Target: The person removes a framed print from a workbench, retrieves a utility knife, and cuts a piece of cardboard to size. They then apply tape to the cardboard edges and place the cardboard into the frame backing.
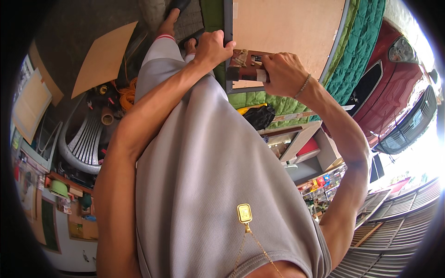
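Observation:
A pale brown board (287, 28) with a dark grey frame (228, 21) lies on green quilted cloth in front of me. My left hand (213, 48) is closed at the frame's left edge, thumb against it; the fingertips are partly hidden. My right hand (286, 74) is wrapped round a reddish-brown, block-shaped tool (248, 74). Pale tape is on this tool, and its left end is dark. It rests over the near left corner of the board. I cannot make out its exact kind.
Green quilted padding (354, 51) spreads under and beside the board. A black plastic bag (260, 116) lies near its close edge. Leftward are a loose brown sheet (104, 60), an orange cord (129, 97) and a metal chair (85, 139). A red car (389, 78) stands at right.

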Demonstrator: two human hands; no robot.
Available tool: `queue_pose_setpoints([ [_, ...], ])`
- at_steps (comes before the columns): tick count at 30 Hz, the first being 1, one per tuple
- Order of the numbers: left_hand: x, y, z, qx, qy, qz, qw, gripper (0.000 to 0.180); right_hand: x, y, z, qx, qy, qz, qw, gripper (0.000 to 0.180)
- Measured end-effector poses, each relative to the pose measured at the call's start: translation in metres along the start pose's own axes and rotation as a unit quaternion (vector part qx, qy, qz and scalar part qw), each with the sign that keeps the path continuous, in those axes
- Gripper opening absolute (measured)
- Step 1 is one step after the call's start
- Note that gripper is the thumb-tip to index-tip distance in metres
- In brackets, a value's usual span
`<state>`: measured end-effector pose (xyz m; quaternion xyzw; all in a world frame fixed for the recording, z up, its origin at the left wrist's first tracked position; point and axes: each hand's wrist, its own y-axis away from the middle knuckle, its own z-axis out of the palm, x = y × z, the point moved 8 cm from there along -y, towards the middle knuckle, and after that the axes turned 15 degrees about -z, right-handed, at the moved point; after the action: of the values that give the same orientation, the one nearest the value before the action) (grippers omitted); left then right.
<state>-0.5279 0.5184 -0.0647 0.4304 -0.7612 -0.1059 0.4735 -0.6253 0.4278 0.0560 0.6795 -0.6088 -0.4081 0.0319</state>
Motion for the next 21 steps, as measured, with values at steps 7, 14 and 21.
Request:
queue_pose_setpoints([
  [7,0.001,-0.001,0.002,-0.003,-0.012,-0.006,1.000,0.037,-0.012,0.000,-0.010,-0.009,0.029,0.021,0.999,0.018],
  [14,0.001,-0.003,-0.001,0.021,-0.018,0.009,1.000,0.038,0.028,0.050,-0.025,0.113,-0.082,0.041,0.989,0.031],
  [21,-0.003,0.019,0.000,-0.025,0.001,0.015,1.000,0.037,0.067,0.060,0.004,0.160,-0.155,0.039,0.974,0.037],
])
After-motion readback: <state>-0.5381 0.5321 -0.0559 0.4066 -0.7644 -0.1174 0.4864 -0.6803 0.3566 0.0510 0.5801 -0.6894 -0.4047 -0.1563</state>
